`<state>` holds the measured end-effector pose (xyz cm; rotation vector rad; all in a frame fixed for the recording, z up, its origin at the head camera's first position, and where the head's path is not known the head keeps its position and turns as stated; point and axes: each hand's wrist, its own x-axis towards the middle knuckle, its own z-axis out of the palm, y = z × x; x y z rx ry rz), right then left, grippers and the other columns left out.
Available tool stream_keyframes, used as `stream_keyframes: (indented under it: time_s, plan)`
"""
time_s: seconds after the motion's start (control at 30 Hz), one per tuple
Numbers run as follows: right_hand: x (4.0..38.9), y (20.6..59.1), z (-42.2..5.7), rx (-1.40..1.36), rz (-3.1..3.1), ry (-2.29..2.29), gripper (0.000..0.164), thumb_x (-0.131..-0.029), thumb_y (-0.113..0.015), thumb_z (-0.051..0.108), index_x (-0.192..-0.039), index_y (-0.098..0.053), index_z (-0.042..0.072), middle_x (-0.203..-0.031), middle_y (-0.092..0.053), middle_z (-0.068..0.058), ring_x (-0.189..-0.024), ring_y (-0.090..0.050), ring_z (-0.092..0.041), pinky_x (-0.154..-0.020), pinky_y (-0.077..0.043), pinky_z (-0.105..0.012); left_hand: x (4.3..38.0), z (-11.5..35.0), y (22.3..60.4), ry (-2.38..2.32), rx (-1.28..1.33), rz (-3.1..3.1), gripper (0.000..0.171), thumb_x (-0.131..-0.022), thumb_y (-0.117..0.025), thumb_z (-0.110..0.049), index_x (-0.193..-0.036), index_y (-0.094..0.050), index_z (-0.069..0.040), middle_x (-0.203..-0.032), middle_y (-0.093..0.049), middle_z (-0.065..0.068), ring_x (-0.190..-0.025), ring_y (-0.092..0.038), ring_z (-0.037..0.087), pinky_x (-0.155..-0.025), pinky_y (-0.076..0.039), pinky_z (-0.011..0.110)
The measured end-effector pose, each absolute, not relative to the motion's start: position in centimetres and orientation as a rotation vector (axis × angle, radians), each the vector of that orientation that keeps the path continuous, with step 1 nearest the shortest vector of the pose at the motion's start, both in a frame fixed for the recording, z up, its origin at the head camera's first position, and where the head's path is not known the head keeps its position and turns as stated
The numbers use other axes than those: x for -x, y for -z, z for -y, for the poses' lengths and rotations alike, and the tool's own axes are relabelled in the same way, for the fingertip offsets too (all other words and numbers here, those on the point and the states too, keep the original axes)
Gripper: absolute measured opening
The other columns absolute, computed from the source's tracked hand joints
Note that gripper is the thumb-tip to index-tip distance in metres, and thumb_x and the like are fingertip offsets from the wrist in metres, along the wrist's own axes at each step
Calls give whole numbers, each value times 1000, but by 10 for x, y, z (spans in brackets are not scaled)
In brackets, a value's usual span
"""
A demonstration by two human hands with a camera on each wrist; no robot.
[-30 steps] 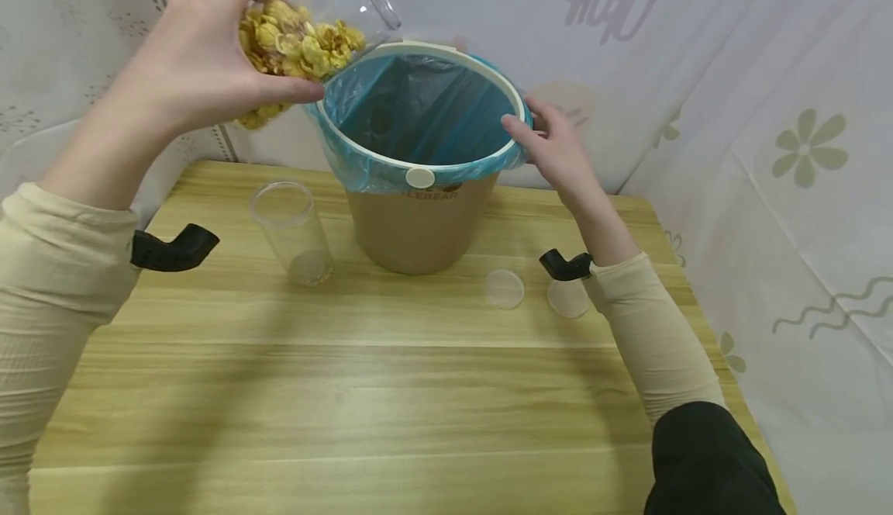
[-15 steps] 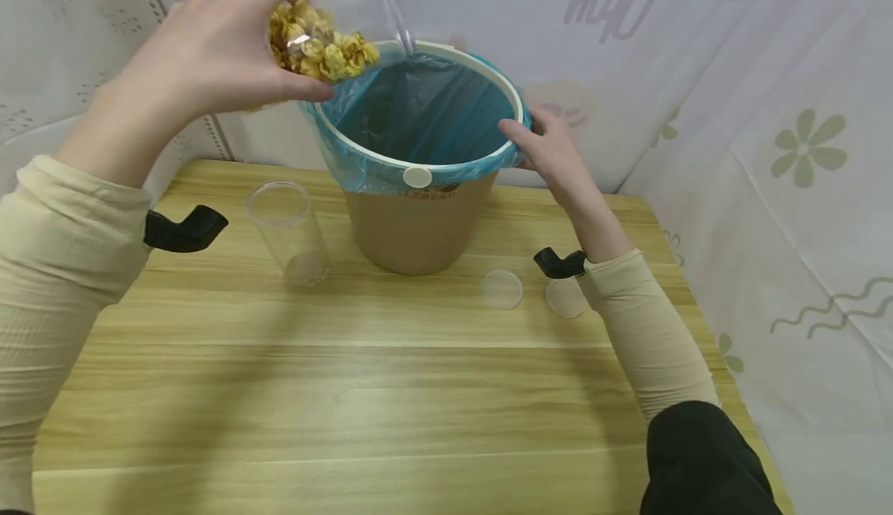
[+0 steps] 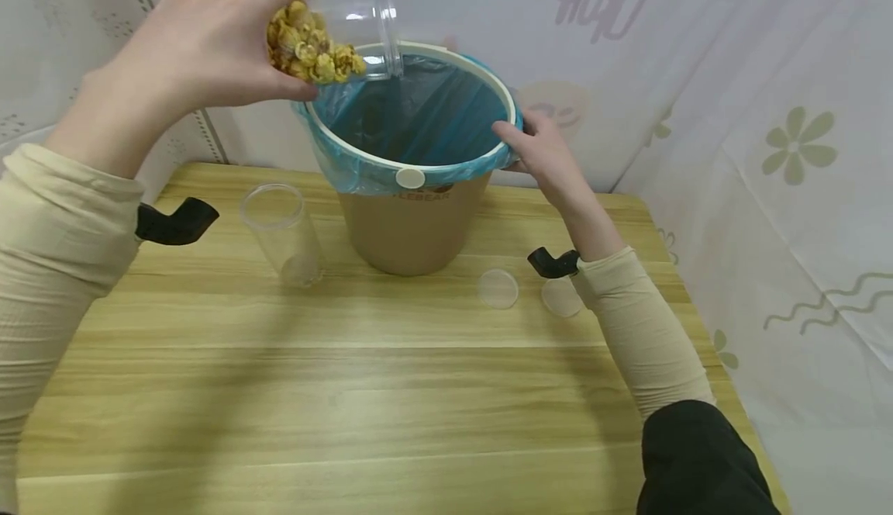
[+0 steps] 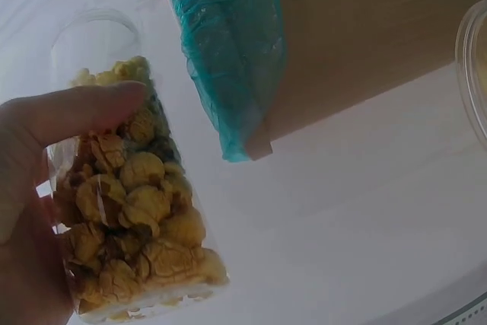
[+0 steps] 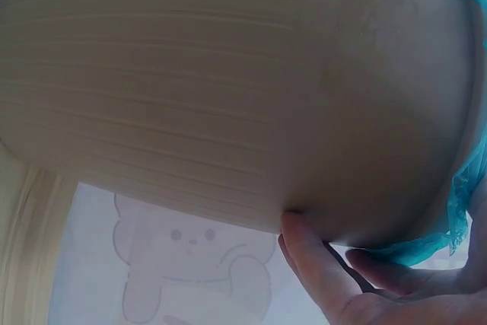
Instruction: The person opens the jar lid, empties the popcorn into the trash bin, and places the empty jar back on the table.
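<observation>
In the head view my left hand [image 3: 209, 50] grips a clear plastic jar [image 3: 359, 26], tipped almost onto its side. Popcorn [image 3: 307, 46], yellow-brown, lies inside toward the jar's base. The jar's mouth points right, over the left rim of a brown bin [image 3: 412, 228]. In the left wrist view, the thumb lies across the jar [image 4: 175, 256]. A blue plastic bag [image 3: 356, 174] lines the bin and folds over its cream rim. My right hand [image 3: 544, 150] holds the bin's right rim, thumb on top; in the right wrist view its fingers [image 5: 319, 264] press the outside wall.
A second clear jar [image 3: 275, 228] stands upright without popcorn, left of the bin. Two clear round lids [image 3: 498, 288] lie on the wooden table [image 3: 391, 406] at the right front of the bin. A printed white curtain [image 3: 732, 112] hangs behind and at the sides.
My left hand has moved slightly right and tipped the jar from mouth-up toward level, its mouth now at the bin's rim. The right hand keeps its hold on the rim.
</observation>
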<state>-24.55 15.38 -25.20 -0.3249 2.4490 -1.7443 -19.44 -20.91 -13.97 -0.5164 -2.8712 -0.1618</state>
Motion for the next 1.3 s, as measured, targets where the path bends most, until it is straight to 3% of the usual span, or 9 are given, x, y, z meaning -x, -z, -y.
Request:
stream_keyframes:
  time_s: [0.13,0.3,0.63,0.93,1.3]
  plan:
    - [246,252,-151,320,-2435,1751,52,-100,-60,36,-146,-56,12,-140,-63,-18,-119,-68,-26,-103,-56,-47,194,208,138,75,538,2850,96,-87,-79,-27,-164,-24,-16,-159,-39,27,-134,-40,54,-114,-30,73]
    - [246,252,-148,310,-2425,1763,53,-100,-59,34,-149,-54,12,-142,-62,-19,-124,-66,-32,-105,-54,-52,195,205,135,41,555,2831,95,-86,-80,-23,-164,-26,-15,-161,-37,26,-146,-33,52,-125,-17,69]
    - [247,252,-147,299,-2443,1741,53,-101,-58,33,-149,-53,12,-142,-62,-19,-124,-67,-31,-101,-58,-45,198,199,132,-58,582,2823,91,-87,-77,-18,-163,-28,-16,-164,-34,23,-154,-24,47,-128,-11,66]
    - [248,252,-148,303,-2457,1730,52,-100,-57,33,-148,-55,11,-141,-62,-19,-122,-67,-31,-99,-59,-46,198,192,131,-192,676,2718,83,-84,-78,-9,-157,-38,-11,-154,-44,25,-144,-33,48,-123,-18,72]
    - [246,252,-149,299,-2433,1756,53,-100,-57,33,-149,-54,13,-142,-61,-19,-124,-66,-33,-104,-55,-55,200,191,136,-316,769,2567,64,-88,-64,5,-148,-46,-8,-143,-51,27,-134,-41,46,-118,-31,67]
